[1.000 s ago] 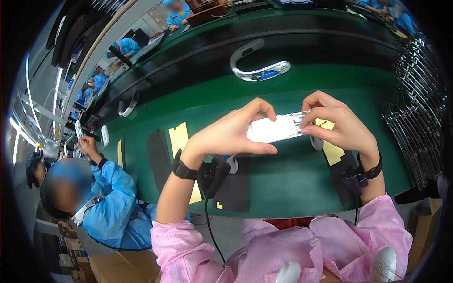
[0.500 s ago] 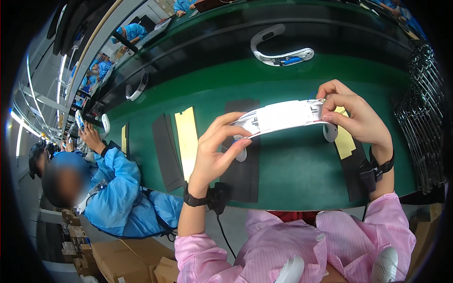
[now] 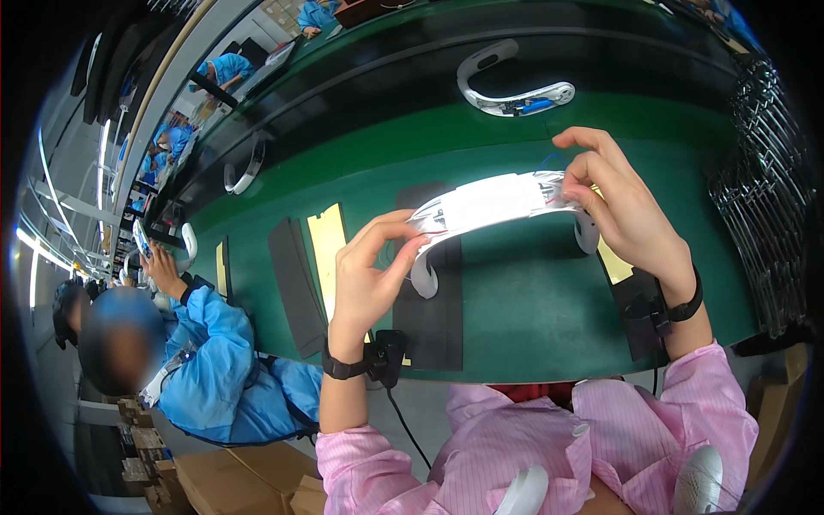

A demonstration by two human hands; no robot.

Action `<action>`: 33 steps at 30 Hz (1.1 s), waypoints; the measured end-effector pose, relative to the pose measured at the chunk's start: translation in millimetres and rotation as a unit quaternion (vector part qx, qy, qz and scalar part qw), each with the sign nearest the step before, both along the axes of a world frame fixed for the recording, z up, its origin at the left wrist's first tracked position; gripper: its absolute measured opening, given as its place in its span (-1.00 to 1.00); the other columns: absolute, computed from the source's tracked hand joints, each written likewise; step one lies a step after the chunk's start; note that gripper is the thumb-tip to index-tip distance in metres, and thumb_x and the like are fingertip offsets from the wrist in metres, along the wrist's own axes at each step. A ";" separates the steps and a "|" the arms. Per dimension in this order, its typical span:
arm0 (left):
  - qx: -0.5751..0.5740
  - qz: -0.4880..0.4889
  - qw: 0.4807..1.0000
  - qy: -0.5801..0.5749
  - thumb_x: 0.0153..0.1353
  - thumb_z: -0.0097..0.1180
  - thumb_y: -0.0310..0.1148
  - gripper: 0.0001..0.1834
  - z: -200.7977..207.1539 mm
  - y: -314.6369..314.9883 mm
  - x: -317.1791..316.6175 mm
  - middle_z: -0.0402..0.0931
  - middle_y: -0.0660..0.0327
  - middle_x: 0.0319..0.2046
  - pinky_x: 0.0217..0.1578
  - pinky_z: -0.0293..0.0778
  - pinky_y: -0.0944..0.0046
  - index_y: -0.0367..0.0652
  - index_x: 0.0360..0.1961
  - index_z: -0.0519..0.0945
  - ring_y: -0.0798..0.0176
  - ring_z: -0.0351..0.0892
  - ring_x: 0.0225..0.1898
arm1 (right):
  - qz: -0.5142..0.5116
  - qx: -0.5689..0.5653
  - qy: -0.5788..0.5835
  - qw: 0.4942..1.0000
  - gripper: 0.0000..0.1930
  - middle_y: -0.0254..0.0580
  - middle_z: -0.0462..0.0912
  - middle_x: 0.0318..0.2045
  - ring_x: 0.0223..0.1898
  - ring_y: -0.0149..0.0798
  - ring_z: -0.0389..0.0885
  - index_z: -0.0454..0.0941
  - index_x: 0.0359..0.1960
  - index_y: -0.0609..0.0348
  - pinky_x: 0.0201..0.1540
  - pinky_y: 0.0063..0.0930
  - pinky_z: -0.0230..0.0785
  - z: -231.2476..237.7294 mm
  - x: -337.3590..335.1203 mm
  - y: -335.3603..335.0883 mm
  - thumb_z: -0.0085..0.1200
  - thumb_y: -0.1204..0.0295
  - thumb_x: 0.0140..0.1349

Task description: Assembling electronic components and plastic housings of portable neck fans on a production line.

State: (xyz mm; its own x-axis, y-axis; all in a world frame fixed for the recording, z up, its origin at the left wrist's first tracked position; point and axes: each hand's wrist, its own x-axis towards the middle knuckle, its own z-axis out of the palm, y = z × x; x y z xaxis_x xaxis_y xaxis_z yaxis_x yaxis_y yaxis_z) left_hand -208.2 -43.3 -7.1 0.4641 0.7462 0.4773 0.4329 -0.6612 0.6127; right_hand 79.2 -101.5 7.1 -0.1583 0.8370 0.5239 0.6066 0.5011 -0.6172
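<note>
L hand (image 3: 365, 276) pinched shut on left end of white band (image 3: 489, 202); R hand (image 3: 633, 215) half-curled, fingertips at right end, exact hold unclear. 2nd band (image 3: 496, 107) far.

Left hand (image 3: 369, 275) has shifted from the middle cover, gripped one second ago, to the eight-o'clock end of the curved white band (image 3: 489, 199). Right hand's (image 3: 627, 202) index finger, curled half a second ago, now extends toward nine o'clock.
</note>
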 end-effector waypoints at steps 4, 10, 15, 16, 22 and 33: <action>-0.065 0.000 0.997 -0.052 0.01 0.22 -0.55 -0.83 -6.2 -0.8 -0.9 0.58 0.09 -0.22 -0.23 0.48 0.35 -0.33 -0.34 0.54 0.22 0.59 -0.19 | -0.016 0.000 0.013 1.000 -0.94 -0.03 0.46 -0.15 -0.30 -0.15 0.48 0.37 -0.39 0.30 -0.20 -0.40 0.33 -6.1 7.1 7.6 -0.06 0.55 0.19; -0.067 0.050 0.990 -0.115 0.01 0.23 -0.55 -0.76 -8.9 -3.8 2.0 0.58 0.10 -0.22 -0.26 0.50 0.36 -0.29 -0.25 0.54 0.25 0.58 -0.22 | -0.006 -0.045 0.092 0.995 -0.88 -0.11 0.49 -0.43 -0.39 -0.23 0.47 0.40 -0.34 0.32 -0.29 -0.44 0.31 -10.9 10.7 13.0 -0.06 0.48 0.22; -0.038 0.065 0.995 -0.060 0.06 0.16 -0.58 -0.87 -13.4 -2.3 -1.3 0.58 0.10 -0.25 -0.34 0.50 0.39 -0.28 -0.31 0.58 0.27 0.58 -0.26 | -0.015 -0.092 0.115 0.989 -0.84 -0.12 0.47 -0.44 -0.41 -0.26 0.45 0.39 -0.33 0.32 -0.30 -0.45 0.30 -7.7 7.8 10.0 -0.02 0.44 0.21; -0.016 0.072 0.996 -0.048 0.08 0.13 -0.59 -0.92 -12.3 -2.3 -2.9 0.58 0.10 -0.26 -0.38 0.50 0.40 -0.31 -0.35 0.57 0.28 0.57 -0.28 | -0.010 -0.077 0.117 0.990 -0.85 -0.12 0.47 -0.44 -0.40 -0.27 0.45 0.39 -0.32 0.32 -0.30 -0.45 0.30 -7.5 5.2 10.1 -0.03 0.44 0.21; 0.083 0.029 0.996 -0.016 0.07 0.15 -0.59 -0.94 -3.1 -0.4 4.2 0.58 0.09 -0.27 -0.30 0.48 0.36 -0.31 -0.38 0.55 0.25 0.57 -0.28 | 0.023 -0.039 0.043 0.998 -0.87 -0.14 0.47 -0.44 -0.41 -0.31 0.47 0.42 -0.32 0.30 -0.34 -0.48 0.31 -6.5 12.4 12.8 -0.04 0.46 0.22; -0.040 0.006 0.997 -0.069 0.14 0.10 -0.50 -0.83 -6.9 9.4 3.6 0.59 0.11 -0.30 -0.20 0.44 0.35 -0.29 -0.23 0.49 0.30 0.56 -0.27 | 0.076 -0.244 0.303 0.918 -0.81 -0.16 0.52 -0.36 -0.25 -0.33 0.59 0.45 -0.31 0.35 -0.18 -0.49 0.51 -11.8 35.9 23.5 -0.08 0.42 0.28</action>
State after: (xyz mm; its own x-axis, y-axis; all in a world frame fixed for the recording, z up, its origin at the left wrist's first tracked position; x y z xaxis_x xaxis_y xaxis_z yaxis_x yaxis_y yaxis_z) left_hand -204.6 -33.9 -14.0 0.3897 0.7890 0.4750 0.3480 -0.6037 0.7172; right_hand 115.1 -77.9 -4.7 -0.0969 0.9878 0.1223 0.0240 0.1252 -0.9918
